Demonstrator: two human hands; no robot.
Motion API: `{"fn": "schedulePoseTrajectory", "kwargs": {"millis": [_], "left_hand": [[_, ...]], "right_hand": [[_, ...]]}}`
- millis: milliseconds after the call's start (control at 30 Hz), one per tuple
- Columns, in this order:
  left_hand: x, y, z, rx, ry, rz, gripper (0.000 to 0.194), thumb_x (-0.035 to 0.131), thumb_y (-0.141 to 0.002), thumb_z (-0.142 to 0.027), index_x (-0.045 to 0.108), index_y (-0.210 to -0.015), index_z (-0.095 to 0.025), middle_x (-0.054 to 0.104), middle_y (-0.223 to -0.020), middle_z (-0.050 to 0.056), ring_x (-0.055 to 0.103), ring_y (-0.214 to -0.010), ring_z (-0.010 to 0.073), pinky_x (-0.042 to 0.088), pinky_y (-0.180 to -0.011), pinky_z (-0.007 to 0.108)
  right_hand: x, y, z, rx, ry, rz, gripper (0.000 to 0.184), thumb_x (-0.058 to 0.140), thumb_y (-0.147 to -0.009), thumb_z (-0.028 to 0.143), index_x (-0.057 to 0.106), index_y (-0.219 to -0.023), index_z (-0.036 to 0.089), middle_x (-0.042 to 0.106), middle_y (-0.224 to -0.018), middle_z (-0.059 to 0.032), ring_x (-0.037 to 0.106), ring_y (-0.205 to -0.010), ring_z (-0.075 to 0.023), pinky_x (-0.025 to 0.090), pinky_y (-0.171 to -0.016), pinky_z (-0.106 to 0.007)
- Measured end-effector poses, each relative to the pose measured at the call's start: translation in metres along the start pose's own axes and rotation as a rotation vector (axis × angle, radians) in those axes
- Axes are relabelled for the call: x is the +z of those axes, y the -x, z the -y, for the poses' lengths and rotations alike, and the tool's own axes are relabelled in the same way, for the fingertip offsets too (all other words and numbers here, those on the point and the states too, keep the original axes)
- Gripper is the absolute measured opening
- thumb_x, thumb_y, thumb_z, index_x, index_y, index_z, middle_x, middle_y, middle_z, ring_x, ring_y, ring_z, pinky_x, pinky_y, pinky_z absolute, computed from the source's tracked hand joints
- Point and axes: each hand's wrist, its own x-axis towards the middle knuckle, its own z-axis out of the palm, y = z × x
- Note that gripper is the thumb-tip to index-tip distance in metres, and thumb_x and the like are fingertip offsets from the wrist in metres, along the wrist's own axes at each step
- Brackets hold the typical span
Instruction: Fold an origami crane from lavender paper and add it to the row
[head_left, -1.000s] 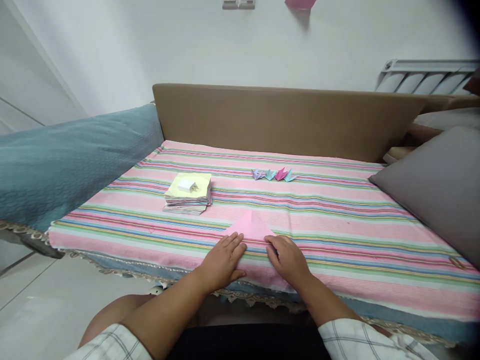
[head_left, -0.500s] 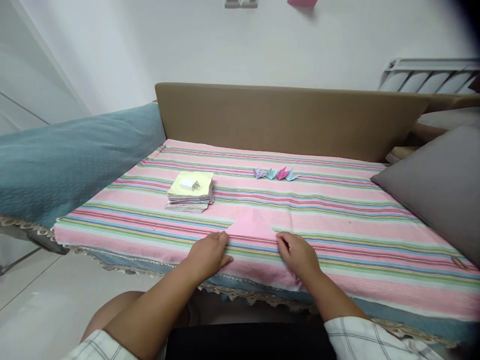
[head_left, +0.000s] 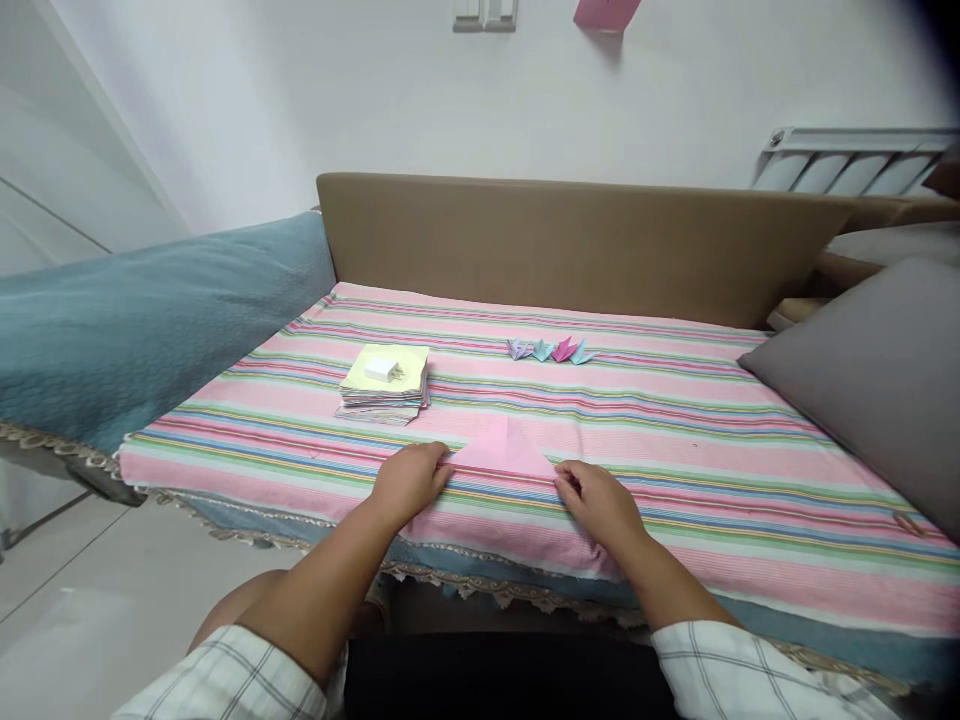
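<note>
Pink paper has side corners hidden in left hand and right hand, each grip pinched closed.

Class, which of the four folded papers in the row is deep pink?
The third folded paper from the left; the second and fourth are pale blue, the first lavender.

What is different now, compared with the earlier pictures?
The left hand has moved left, from the near edge of the pink folded paper to its left corner. The right hand has moved slightly right, to the right corner. The paper itself, the paper stack, white plug and four small folded papers stayed in place.
</note>
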Motion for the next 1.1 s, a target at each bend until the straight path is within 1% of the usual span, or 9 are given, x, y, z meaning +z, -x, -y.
{"fn": "schedulePoseTrajectory", "kwargs": {"millis": [133, 200, 333, 500, 633, 767, 867, 967, 1100], "left_hand": [[0.013, -0.007, 0.006, 0.097, 0.054, -0.097, 0.034, 0.052, -0.082, -0.032, 0.058, -0.113, -0.021, 0.059, -0.120, 0.009, 0.054, -0.107, 0.0262, 0.042, -0.091, 0.037], [0.018, -0.010, 0.006, 0.122, 0.043, -0.102, 0.038, 0.054, -0.081, -0.034, 0.059, -0.115, -0.019, 0.052, -0.130, 0.011, 0.050, -0.114, 0.0278, 0.038, -0.098, 0.040], [0.022, -0.016, 0.001, 0.103, 0.047, -0.075, 0.040, 0.056, -0.079, -0.034, 0.060, -0.116, -0.021, 0.046, -0.136, 0.010, 0.046, -0.119, 0.0283, 0.036, -0.101, 0.041], [0.025, -0.021, -0.002, 0.083, 0.114, -0.092, 0.035, 0.059, -0.075, -0.031, 0.063, -0.109, -0.022, 0.046, -0.136, 0.009, 0.047, -0.119, 0.0281, 0.037, -0.100, 0.041], [0.029, -0.024, -0.001, 0.075, 0.198, -0.144, 0.025, 0.063, -0.071, -0.027, 0.064, -0.095, -0.021, 0.050, -0.133, 0.009, 0.049, -0.117, 0.0272, 0.039, -0.098, 0.040], [0.032, -0.027, 0.000, 0.101, 0.272, -0.202, 0.009, 0.064, -0.069, -0.022, 0.060, -0.077, -0.020, 0.057, -0.124, 0.007, 0.054, -0.110, 0.0240, 0.042, -0.094, 0.038], [0.032, -0.028, 0.000, 0.135, 0.293, -0.203, 0.006, 0.063, -0.069, -0.019, 0.058, -0.069, -0.021, 0.063, -0.114, 0.004, 0.056, -0.106, 0.0219, 0.043, -0.092, 0.036], [0.031, -0.026, 0.000, 0.168, 0.277, -0.225, 0.006, 0.061, -0.070, -0.017, 0.058, -0.067, -0.021, 0.064, -0.111, 0.005, 0.055, -0.107, 0.0213, 0.043, -0.091, 0.036], [0.030, -0.023, -0.001, 0.177, 0.187, -0.264, 0.010, 0.058, -0.070, -0.013, 0.063, -0.073, -0.021, 0.061, -0.117, 0.006, 0.054, -0.108, 0.0230, 0.043, -0.092, 0.038]], "right_hand": [[0.004, -0.004, -0.005, 0.021, -0.050, -0.003, 0.019, 0.048, -0.082, 0.032, 0.060, -0.094, 0.023, 0.063, -0.084, -0.0021, 0.056, -0.079, -0.0190, 0.040, -0.063, -0.028], [0.008, -0.005, -0.007, 0.013, -0.049, -0.040, 0.027, 0.051, -0.080, 0.034, 0.060, -0.102, 0.021, 0.062, -0.092, -0.0048, 0.056, -0.085, -0.0203, 0.042, -0.071, -0.030], [0.012, -0.008, -0.008, 0.017, -0.022, -0.053, 0.038, 0.054, -0.079, 0.038, 0.059, -0.112, 0.019, 0.058, -0.107, -0.0089, 0.051, -0.101, -0.0241, 0.041, -0.085, -0.035], [0.011, -0.009, -0.006, 0.027, -0.030, -0.017, 0.035, 0.052, -0.080, 0.037, 0.063, -0.108, 0.019, 0.058, -0.102, -0.0087, 0.052, -0.098, -0.0238, 0.042, -0.086, -0.035], [0.012, -0.009, -0.009, 0.002, -0.074, -0.035, 0.028, 0.052, -0.080, 0.034, 0.064, -0.102, 0.020, 0.059, -0.098, -0.0075, 0.053, -0.095, -0.0230, 0.043, -0.083, -0.035], [0.014, -0.011, -0.011, -0.027, -0.131, -0.075, 0.018, 0.053, -0.078, 0.029, 0.062, -0.091, 0.020, 0.059, -0.094, -0.0065, 0.054, -0.090, -0.0219, 0.044, -0.079, -0.034], [0.015, -0.013, -0.010, -0.055, -0.162, -0.092, 0.009, 0.052, -0.077, 0.025, 0.059, -0.081, 0.020, 0.058, -0.088, -0.0051, 0.054, -0.083, -0.0203, 0.044, -0.075, -0.032], [0.015, -0.014, -0.009, -0.107, -0.170, -0.102, 0.008, 0.050, -0.077, 0.019, 0.058, -0.076, 0.021, 0.058, -0.085, -0.0043, 0.054, -0.082, -0.0197, 0.043, -0.074, -0.032], [0.018, -0.013, -0.008, -0.167, -0.114, -0.141, 0.015, 0.048, -0.076, 0.013, 0.060, -0.078, 0.021, 0.059, -0.090, -0.0054, 0.052, -0.087, -0.0210, 0.042, -0.079, -0.034]]}}
